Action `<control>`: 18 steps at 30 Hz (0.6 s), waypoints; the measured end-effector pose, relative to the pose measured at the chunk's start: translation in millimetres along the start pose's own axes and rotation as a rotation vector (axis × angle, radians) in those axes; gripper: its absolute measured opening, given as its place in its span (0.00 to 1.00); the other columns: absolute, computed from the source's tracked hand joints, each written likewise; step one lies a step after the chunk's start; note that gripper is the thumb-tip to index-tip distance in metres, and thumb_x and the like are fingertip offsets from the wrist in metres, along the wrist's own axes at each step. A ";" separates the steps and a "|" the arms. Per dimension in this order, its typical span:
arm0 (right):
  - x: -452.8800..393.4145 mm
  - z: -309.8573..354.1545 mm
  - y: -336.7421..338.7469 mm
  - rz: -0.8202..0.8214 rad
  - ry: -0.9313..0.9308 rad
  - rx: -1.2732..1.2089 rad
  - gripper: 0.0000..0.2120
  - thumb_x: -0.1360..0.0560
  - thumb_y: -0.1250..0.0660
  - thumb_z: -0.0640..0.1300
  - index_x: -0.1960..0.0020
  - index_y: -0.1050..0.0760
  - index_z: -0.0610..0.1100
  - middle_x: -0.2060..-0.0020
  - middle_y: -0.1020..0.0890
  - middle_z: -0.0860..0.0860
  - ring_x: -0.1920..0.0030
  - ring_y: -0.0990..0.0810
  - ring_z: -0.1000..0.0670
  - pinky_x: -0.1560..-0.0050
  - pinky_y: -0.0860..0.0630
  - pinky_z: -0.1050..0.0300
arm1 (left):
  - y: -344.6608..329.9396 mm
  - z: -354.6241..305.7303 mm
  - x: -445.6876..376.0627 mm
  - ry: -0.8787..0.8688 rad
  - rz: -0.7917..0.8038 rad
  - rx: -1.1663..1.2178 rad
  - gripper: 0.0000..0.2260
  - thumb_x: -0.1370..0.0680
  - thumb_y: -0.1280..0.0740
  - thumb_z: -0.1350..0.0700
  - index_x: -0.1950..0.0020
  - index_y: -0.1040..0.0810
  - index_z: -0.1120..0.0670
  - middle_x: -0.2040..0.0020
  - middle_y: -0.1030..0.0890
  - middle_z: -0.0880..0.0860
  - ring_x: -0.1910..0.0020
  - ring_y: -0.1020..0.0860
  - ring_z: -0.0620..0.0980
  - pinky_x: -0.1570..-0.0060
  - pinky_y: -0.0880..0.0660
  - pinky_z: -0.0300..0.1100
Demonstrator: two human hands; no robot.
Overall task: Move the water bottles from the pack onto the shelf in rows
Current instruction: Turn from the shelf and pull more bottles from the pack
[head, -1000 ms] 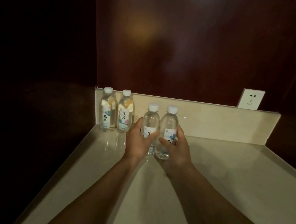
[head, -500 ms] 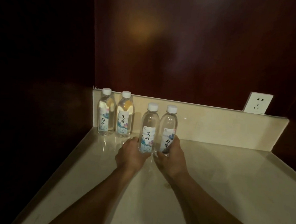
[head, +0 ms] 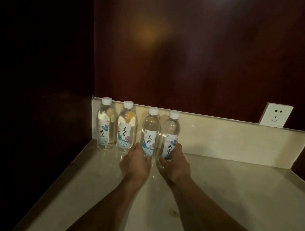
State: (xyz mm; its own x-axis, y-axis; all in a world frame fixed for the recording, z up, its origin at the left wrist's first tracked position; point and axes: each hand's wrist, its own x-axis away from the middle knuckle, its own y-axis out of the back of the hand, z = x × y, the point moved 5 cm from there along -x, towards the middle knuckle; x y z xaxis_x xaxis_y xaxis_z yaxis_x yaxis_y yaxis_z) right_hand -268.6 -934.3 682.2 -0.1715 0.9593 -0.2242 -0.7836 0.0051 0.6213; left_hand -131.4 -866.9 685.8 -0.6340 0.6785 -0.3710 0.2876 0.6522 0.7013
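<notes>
Four clear water bottles with white caps stand upright along the back of the beige shelf (head: 232, 199). The two on the left, one bottle (head: 105, 125) in the corner and its neighbour (head: 126, 127), stand free against the back ledge. My left hand (head: 136, 165) holds the base of the third bottle (head: 151, 131). My right hand (head: 174, 165) holds the base of the fourth bottle (head: 171, 134). Both held bottles sit close together, slightly forward of the other pair. The pack is out of view.
A low beige back ledge (head: 226, 137) runs along dark red wall panels. A white power socket (head: 275, 117) sits on the wall at the right. A dark side wall closes the left.
Both hands have pushed the two held bottles farther back toward the ledge and slid down from the bottles' middles to their bases.
</notes>
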 end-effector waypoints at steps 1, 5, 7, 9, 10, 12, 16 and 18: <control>-3.6 -1.0 -0.5 0.007 -0.005 0.006 0.26 0.28 0.26 0.52 0.37 0.37 0.54 0.44 0.17 0.52 0.46 0.17 0.48 0.42 0.22 0.46 | -1.2 -0.6 -1.7 0.002 -0.006 -0.005 0.18 0.23 0.30 0.45 0.37 0.27 0.50 0.41 0.19 0.50 0.44 0.19 0.54 0.55 0.30 0.43; -15.3 -3.8 -3.5 0.018 -0.009 0.032 0.23 0.29 0.27 0.54 0.41 0.36 0.53 0.46 0.18 0.52 0.48 0.17 0.48 0.44 0.21 0.46 | -4.6 -1.4 -8.4 0.018 -0.012 -0.007 0.19 0.23 0.29 0.45 0.36 0.26 0.51 0.43 0.18 0.51 0.44 0.18 0.54 0.56 0.32 0.42; -17.4 -2.8 -6.1 -0.013 0.000 0.041 0.25 0.29 0.27 0.54 0.39 0.35 0.50 0.46 0.18 0.51 0.48 0.17 0.47 0.45 0.20 0.45 | -5.3 -0.8 -12.1 0.031 -0.009 -0.002 0.18 0.23 0.29 0.45 0.36 0.26 0.50 0.44 0.17 0.51 0.45 0.18 0.53 0.56 0.30 0.42; -19.3 -1.3 -8.9 -0.033 0.012 0.044 0.24 0.29 0.27 0.54 0.40 0.35 0.49 0.47 0.18 0.50 0.49 0.17 0.47 0.48 0.20 0.48 | -5.5 -2.0 -14.4 0.042 -0.007 0.002 0.18 0.23 0.30 0.44 0.37 0.26 0.49 0.44 0.17 0.50 0.46 0.18 0.53 0.57 0.31 0.41; -20.8 -0.7 -9.6 -0.033 0.016 0.048 0.23 0.29 0.26 0.53 0.42 0.36 0.50 0.47 0.18 0.50 0.51 0.18 0.48 0.51 0.21 0.50 | -5.6 -2.9 -15.1 0.047 -0.008 0.001 0.19 0.23 0.30 0.43 0.37 0.26 0.49 0.45 0.16 0.50 0.46 0.18 0.52 0.57 0.31 0.41; -25.0 -1.0 -10.6 -0.028 0.018 0.055 0.23 0.28 0.26 0.53 0.45 0.38 0.51 0.48 0.18 0.49 0.54 0.20 0.48 0.57 0.26 0.55 | -6.3 -4.4 -16.4 0.059 -0.006 0.002 0.19 0.24 0.30 0.41 0.37 0.26 0.49 0.46 0.16 0.50 0.47 0.17 0.52 0.58 0.32 0.41; -28.6 -3.6 -14.8 -0.043 0.010 0.062 0.22 0.28 0.28 0.54 0.43 0.36 0.49 0.48 0.19 0.49 0.50 0.18 0.44 0.56 0.29 0.55 | -7.9 -4.4 -20.4 0.072 -0.012 0.005 0.21 0.25 0.30 0.38 0.40 0.25 0.50 0.46 0.17 0.50 0.47 0.18 0.53 0.59 0.32 0.42; -28.1 -5.2 -17.4 -0.068 0.017 0.059 0.21 0.29 0.29 0.54 0.43 0.36 0.49 0.47 0.19 0.48 0.50 0.19 0.44 0.56 0.29 0.56 | -9.8 -3.6 -21.5 0.067 -0.013 0.013 0.22 0.25 0.30 0.38 0.41 0.25 0.51 0.46 0.17 0.51 0.46 0.18 0.55 0.59 0.32 0.42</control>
State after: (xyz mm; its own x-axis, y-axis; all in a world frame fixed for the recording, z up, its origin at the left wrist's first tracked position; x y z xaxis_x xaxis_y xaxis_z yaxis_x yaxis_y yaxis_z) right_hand -253.3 -962.8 673.8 -0.1302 0.9512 -0.2798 -0.7571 0.0869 0.6475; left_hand -123.1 -889.0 689.1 -0.6846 0.6458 -0.3380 0.2881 0.6657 0.6884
